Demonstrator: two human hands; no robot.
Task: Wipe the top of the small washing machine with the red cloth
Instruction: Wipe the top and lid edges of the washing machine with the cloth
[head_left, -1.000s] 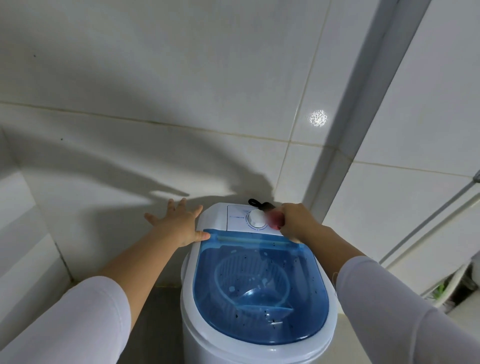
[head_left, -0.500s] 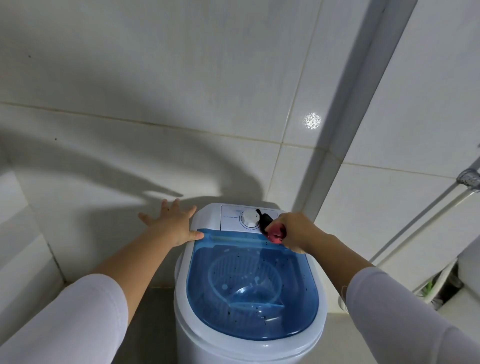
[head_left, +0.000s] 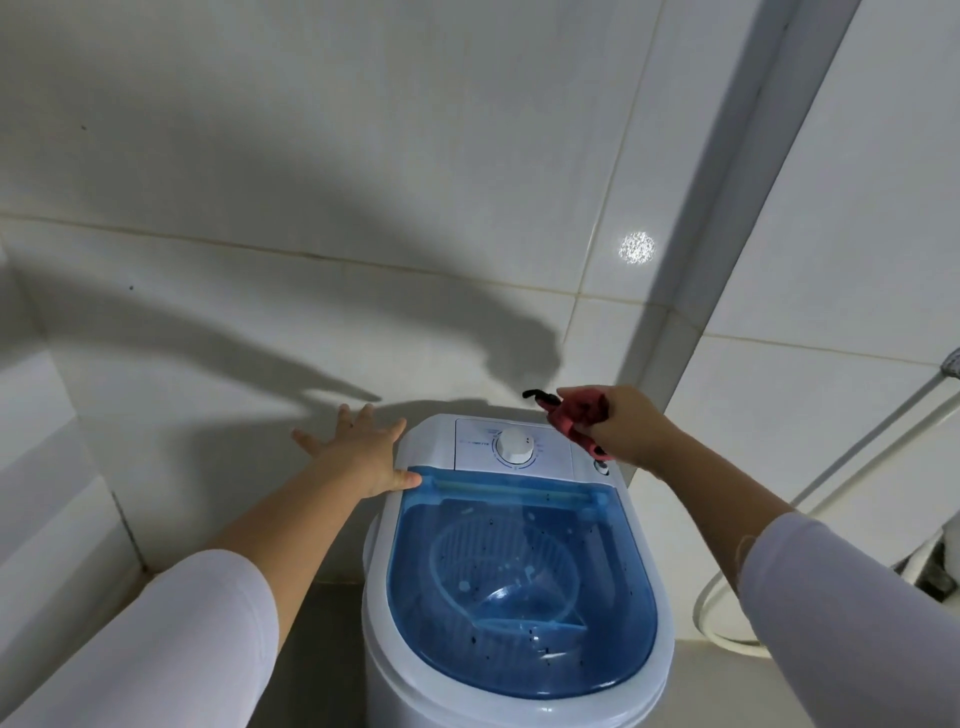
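Observation:
The small white washing machine (head_left: 384, 639) stands below me, with a clear blue lid (head_left: 519, 587) and a white panel with a round dial (head_left: 515, 446) at the back. My right hand (head_left: 631, 431) grips the bunched red cloth (head_left: 579, 415), which has black trim, just above the machine's back right corner. My left hand (head_left: 363, 452) lies flat with fingers spread on the back left corner, the thumb at the lid's edge. Dark specks dot the lid.
White tiled walls (head_left: 363, 208) close in right behind and to the left of the machine. A wall corner ridge (head_left: 727, 234) runs up at the right. A white hose and pipe (head_left: 831, 467) hang at the far right.
My right hand has lifted the red cloth from beside the dial to the back right corner. The left hand has stayed on the left corner.

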